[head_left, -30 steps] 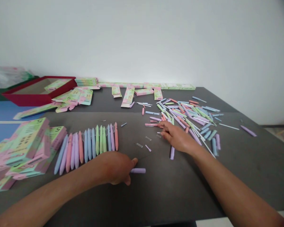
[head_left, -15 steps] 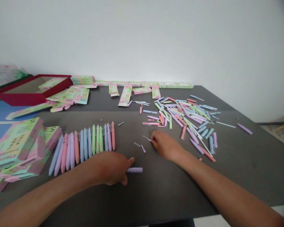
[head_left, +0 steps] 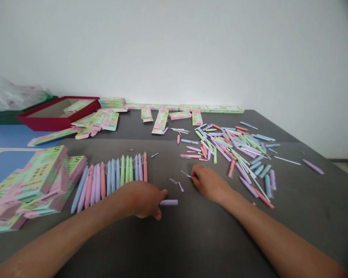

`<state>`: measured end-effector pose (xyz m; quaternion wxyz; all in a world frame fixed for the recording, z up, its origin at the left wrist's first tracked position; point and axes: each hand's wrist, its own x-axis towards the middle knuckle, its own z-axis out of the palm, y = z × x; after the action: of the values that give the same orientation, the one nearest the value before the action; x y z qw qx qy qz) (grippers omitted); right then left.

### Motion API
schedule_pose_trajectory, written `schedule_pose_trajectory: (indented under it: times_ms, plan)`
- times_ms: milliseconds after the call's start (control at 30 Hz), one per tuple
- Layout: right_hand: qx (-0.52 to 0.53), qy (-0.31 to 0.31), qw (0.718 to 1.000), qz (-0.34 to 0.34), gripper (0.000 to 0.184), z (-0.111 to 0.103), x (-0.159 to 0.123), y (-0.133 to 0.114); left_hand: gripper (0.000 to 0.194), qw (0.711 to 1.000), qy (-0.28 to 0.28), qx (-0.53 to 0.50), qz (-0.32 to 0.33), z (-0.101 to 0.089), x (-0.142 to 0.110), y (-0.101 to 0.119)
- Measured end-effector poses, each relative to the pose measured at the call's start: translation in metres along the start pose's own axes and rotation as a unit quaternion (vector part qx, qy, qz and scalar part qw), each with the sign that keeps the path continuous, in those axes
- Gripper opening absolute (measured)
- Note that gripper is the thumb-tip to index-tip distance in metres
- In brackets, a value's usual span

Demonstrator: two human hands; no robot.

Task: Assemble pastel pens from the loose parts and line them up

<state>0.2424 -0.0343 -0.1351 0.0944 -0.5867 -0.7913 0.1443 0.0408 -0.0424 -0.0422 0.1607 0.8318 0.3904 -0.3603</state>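
Observation:
My left hand (head_left: pixel 147 200), fingers closed, grips a light purple pen barrel (head_left: pixel 170 202) whose end sticks out to the right, low over the table. To its right, my right hand (head_left: pixel 206 180) rests on the table with its fingers pinched at a small clear plastic piece (head_left: pixel 185 173); its fingertips are partly hidden. Between the hands lie another clear plastic piece (head_left: pixel 173 181) and a small purple part (head_left: pixel 181 187). Left of them, pastel pens (head_left: pixel 110 173) lie side by side in a row, their near ends partly behind my left forearm.
Loose pen barrels and white refills form a pile (head_left: pixel 234 143) at the right. Stacked pen boxes (head_left: pixel 42 175) stand at the left. Flattened boxes (head_left: pixel 97 121) lie before a red tray (head_left: pixel 46 122), and more boxes (head_left: pixel 191 108) line the wall. A purple barrel (head_left: pixel 312 166) lies far right.
The view has shifted, so everything sits further right and mostly lower. My left hand has moved slightly forward with the purple barrel. My right hand stays at the clear piece.

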Motion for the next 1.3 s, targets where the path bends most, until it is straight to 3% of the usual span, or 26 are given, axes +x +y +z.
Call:
schedule_pose_trajectory:
  times_ms: [1300]
  plan:
    - [-0.009,0.024,0.999,0.032,0.009,0.000,0.012,0.010,0.072,1.000,-0.014,0.000,-0.003,-0.003,-0.004,0.007]
